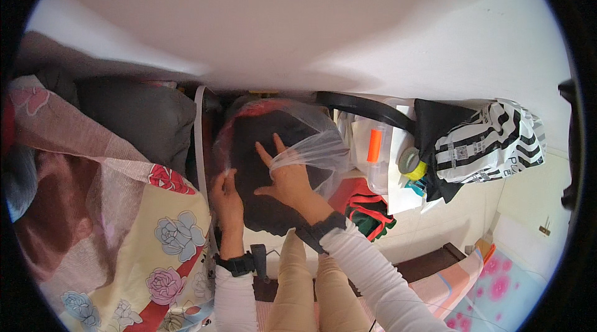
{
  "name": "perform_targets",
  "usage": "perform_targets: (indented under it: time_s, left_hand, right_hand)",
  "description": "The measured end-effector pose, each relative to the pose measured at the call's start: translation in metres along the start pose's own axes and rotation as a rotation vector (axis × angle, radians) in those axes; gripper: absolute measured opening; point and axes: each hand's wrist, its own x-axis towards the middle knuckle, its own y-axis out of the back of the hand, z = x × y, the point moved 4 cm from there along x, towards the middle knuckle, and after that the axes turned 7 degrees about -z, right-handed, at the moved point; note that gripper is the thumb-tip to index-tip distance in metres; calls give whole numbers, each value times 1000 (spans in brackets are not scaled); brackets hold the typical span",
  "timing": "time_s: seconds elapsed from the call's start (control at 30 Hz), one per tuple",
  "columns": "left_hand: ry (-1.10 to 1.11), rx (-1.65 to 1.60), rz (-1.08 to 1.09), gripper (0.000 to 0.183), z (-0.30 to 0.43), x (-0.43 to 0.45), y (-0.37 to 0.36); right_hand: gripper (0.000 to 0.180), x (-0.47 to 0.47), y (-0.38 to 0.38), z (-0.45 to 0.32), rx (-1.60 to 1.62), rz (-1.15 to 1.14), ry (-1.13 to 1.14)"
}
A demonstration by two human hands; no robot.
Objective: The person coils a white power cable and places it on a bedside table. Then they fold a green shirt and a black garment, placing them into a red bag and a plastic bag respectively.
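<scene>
A clear plastic bag [326,150] lies spread around a bundle of black cloth [252,131] in front of me. At its left side my left hand [228,201] pinches the bag's edge between thumb and finger. My right hand [289,182] reaches over the black cloth with its fingers apart, touching or just above it. Gathered film runs from the back of that hand to the right in tight folds. Reddish material shows through the film near the top of the bundle. What supports the bundle is hidden under it.
To the left are a floral bedcover [177,234] and a grey pillow-like bundle [140,122]. To the right lie a clear plastic container [378,178], rolls of tape [411,164], a black-and-white striped bag [485,145] and a red-and-green cloth item [366,201]. A wall [280,28] rises behind.
</scene>
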Motion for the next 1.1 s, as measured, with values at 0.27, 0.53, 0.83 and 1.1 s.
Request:
perform_targets:
  time_s: [0.27,0.53,0.83,1.1]
  left_hand:
    - [97,-924,-186,22,27,-49,17]
    - [295,-727,-157,21,17,-67,20]
    - [225,-611,-177,31,27,-60,31]
    - [197,-616,-198,31,13,-71,30]
  right_hand:
    - [62,21,-40,9,82,116,28]
    - [47,50,-22,35,402,306,-80]
    - [68,-46,-1,34,185,-126,-363]
    - [45,31,-12,21,459,392,-146]
